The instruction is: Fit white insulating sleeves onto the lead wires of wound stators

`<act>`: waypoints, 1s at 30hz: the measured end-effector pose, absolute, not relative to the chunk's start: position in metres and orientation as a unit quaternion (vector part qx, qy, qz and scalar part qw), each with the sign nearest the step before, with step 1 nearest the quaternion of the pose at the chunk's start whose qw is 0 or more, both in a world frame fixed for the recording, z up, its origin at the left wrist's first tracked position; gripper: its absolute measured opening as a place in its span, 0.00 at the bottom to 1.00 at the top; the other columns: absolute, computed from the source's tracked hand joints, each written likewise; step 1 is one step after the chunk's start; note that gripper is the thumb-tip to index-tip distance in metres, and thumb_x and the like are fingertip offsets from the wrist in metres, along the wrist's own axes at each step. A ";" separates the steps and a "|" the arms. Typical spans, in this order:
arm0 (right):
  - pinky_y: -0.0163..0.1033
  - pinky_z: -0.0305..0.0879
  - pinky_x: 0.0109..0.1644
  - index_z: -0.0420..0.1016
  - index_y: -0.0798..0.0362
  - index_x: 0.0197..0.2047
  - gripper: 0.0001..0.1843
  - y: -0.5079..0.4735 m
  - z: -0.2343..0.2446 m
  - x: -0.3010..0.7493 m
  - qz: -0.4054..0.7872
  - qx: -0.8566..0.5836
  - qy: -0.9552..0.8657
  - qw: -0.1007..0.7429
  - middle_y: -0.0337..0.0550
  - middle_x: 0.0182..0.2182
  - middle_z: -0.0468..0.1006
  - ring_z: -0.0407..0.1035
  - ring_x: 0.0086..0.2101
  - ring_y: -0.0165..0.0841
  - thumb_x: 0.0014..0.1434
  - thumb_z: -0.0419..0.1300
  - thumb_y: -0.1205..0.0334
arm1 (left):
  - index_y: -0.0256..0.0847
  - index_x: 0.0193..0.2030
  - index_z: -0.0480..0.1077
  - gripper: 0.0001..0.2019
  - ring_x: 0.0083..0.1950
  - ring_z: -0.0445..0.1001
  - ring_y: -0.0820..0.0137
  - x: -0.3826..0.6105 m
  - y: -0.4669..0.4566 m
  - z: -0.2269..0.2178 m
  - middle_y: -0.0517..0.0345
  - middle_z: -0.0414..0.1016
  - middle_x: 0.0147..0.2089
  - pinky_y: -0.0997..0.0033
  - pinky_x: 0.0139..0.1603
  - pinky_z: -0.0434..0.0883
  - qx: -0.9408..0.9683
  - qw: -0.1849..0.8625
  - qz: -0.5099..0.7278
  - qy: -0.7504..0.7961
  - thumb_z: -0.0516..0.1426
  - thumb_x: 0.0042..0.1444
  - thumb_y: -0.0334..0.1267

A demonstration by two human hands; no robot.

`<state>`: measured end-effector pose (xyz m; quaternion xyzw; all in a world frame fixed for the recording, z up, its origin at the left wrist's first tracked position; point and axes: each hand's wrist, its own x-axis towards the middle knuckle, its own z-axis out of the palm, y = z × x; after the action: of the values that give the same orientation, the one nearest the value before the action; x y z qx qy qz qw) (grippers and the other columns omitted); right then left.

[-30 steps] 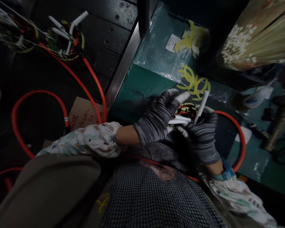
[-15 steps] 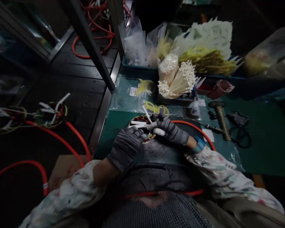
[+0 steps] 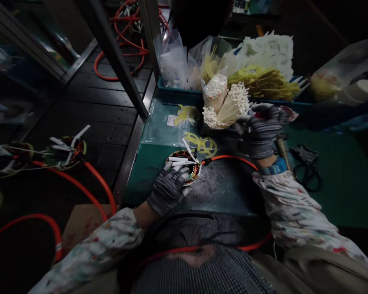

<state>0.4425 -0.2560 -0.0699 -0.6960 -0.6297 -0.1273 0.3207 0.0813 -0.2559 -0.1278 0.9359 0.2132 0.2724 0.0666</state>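
A round wound coil [image 3: 184,164] with white sleeved leads lies on the green bench, an orange cable [image 3: 233,157] running out of it to the right. My left hand [image 3: 169,187], in a grey glove, rests on the coil's near edge with fingers curled over it. My right hand [image 3: 261,127], also gloved, is raised at the back right beside a bundle of thin white-tipped sticks [image 3: 228,107]; its fingers are bent near the bundle, and I cannot make out whether they hold anything.
Bags of yellow and white strips [image 3: 263,69] fill a blue tray at the back. A hammer [image 3: 282,150] and scissors [image 3: 306,167] lie right of my right hand. Yellow curved strips [image 3: 204,143] sit behind the coil. More coils with orange cables [image 3: 64,152] lie on the dark floor left.
The view lifted from looking down at my lap to the bench. My right hand left the coil and moved up and right to the stick bundle. My left hand stays on the coil.
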 end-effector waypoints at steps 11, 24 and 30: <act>0.55 0.82 0.47 0.84 0.44 0.45 0.06 -0.340 -0.016 0.353 0.052 -0.707 -0.462 0.533 0.44 0.40 0.86 0.82 0.39 0.43 0.68 0.68 0.52 | 0.44 0.54 0.73 0.13 0.73 0.73 0.56 0.078 -0.242 -0.137 0.49 0.81 0.64 0.37 0.77 0.67 0.943 0.153 0.230 0.185 0.62 0.70 0.49; 0.43 0.76 0.23 0.86 0.44 0.44 0.17 -0.409 -0.057 0.295 0.428 -0.607 -0.466 0.481 0.33 0.15 0.71 0.70 0.15 0.35 0.73 0.59 0.46 | 0.47 0.49 0.74 0.13 0.56 0.82 0.57 0.081 -0.244 -0.142 0.52 0.82 0.49 0.40 0.75 0.70 0.935 0.153 0.244 0.206 0.57 0.71 0.52; 0.42 0.78 0.33 0.88 0.44 0.43 0.15 -0.383 -0.085 0.286 0.306 -0.634 -0.617 0.352 0.43 0.35 0.89 0.81 0.30 0.38 0.68 0.64 0.45 | 0.46 0.49 0.75 0.13 0.59 0.81 0.57 0.079 -0.239 -0.141 0.52 0.83 0.52 0.42 0.77 0.68 0.939 0.164 0.245 0.179 0.57 0.70 0.51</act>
<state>0.2864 -0.3834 -0.0853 -0.6343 -0.6166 0.3058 0.3521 0.0793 -0.2387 -0.1409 0.9387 0.1787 0.2449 0.1643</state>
